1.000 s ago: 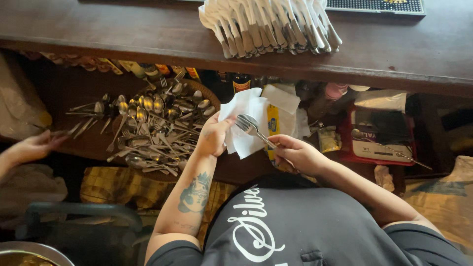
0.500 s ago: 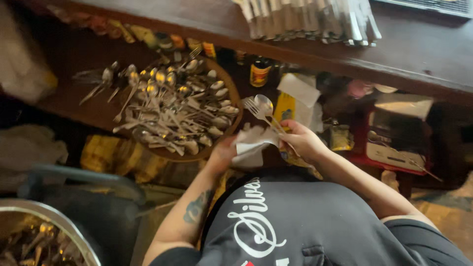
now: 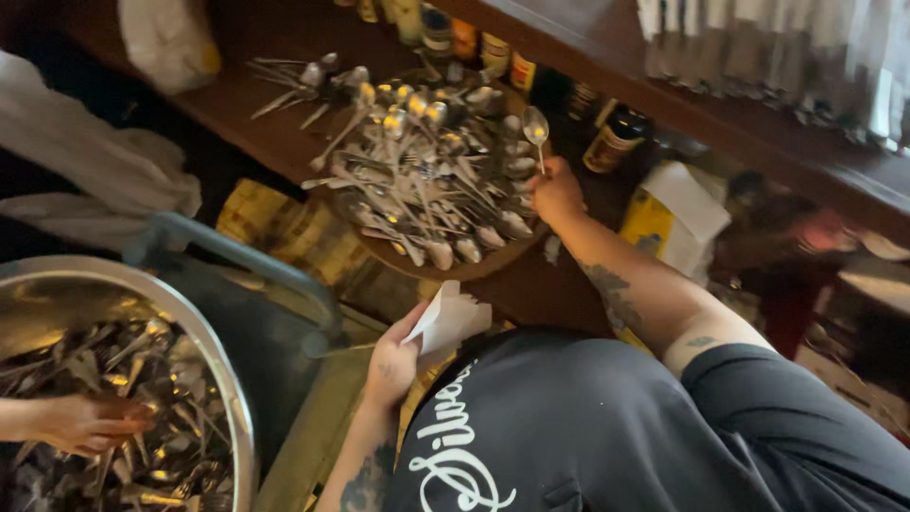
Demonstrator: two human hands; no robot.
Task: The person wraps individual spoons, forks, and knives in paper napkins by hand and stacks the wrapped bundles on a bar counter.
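**Right hand pinching spoon, left hand clasping napkin**

Right hand (image 3: 556, 194), at 1 o'clock from the torso, is closed, fingers pinched on the handle of a polished metal spoon (image 3: 536, 130) held bowl-up over the round wooden tray (image 3: 474, 270) of heaped silver cutlery. Left hand (image 3: 393, 360), at 7 o'clock from the tray, is closed around a folded white paper napkin (image 3: 447, 320). Another person's hand (image 3: 85, 424) rests in the large steel bowl (image 3: 213, 332) at 8 o'clock.

a row of small jars (image 3: 493, 57) with orange and yellow labels lines the shelf's back edge, a dark jar (image 3: 611, 142) stands right of them, and a yellow-and-white packet (image 3: 668, 213) lies beside it.
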